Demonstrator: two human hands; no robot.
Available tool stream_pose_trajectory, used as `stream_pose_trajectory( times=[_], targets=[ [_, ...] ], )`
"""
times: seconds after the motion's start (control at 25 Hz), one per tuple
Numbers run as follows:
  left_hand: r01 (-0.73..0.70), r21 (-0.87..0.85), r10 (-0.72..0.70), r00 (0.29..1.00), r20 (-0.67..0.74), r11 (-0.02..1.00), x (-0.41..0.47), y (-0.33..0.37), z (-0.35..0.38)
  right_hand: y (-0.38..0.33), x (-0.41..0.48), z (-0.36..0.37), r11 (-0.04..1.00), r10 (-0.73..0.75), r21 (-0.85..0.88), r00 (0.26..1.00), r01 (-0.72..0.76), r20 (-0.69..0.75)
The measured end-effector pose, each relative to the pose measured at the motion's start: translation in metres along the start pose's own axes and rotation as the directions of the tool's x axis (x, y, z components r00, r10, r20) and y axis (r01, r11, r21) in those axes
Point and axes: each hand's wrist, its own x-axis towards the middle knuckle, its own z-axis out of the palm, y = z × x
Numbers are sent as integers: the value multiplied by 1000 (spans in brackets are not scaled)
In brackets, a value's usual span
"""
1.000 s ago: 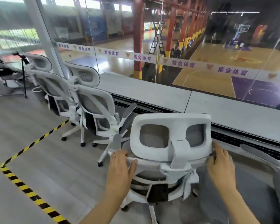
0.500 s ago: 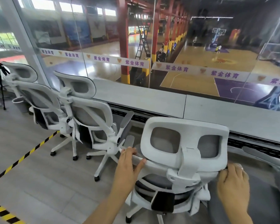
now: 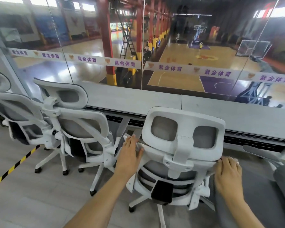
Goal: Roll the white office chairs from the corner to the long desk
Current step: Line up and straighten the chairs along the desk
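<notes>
L hand (image 3: 129, 159) flat on white chair (image 3: 168, 171) backrest rim, fingers straight. R hand (image 3: 228, 175) curled over rim, fingertips partly hid under headrest (image 3: 183, 127). Base partly cropped at btm edge.

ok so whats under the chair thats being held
Under the chair: a white star base with a black caster on the grey floor. The backrest covers the seat and the far legs.
</notes>
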Motion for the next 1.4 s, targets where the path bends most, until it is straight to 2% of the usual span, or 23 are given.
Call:
stream_pose_trajectory(
  times=[0.12, 0.44, 0.64, 0.84, 1.0, 1.12, 1.28, 1.4],
  targets=[
    [29, 0, -29, 999, 16, 1000, 23, -2, 0, -8, 24, 11, 999, -28, 38, 1000, 29, -7],
    [180, 24, -181, 981, 72, 983, 93, 3, 8, -10, 66, 31, 988, -127, 95, 988, 119, 87],
    [163, 12, -163, 985, 62, 987, 103, 0, 13, -9, 81, 38, 991, -104, 102, 986, 92, 129],
    [107, 242, -125, 990, 59, 964, 89, -1, 18, -10, 87, 33, 990, -82, 123, 985, 63, 154],
    [103, 346, -160, 977, 141, 933, 74, -4, 11, -23, 73, 24, 965, 88, 229, 982, -125, 167],
    [14, 349, -85, 979, 188, 937, 59, 0, -1, -36, 51, 10, 952, 102, 261, 972, -158, 213],
    [-116, 249, 53, 967, 247, 962, 24, 39, -1, -48, 22, -6, 962, 42, 246, 952, -121, 304],
    [-181, 166, 132, 954, 269, 969, -5, 71, 5, -55, -1, -28, 971, 23, 221, 961, -87, 277]
  ],
)
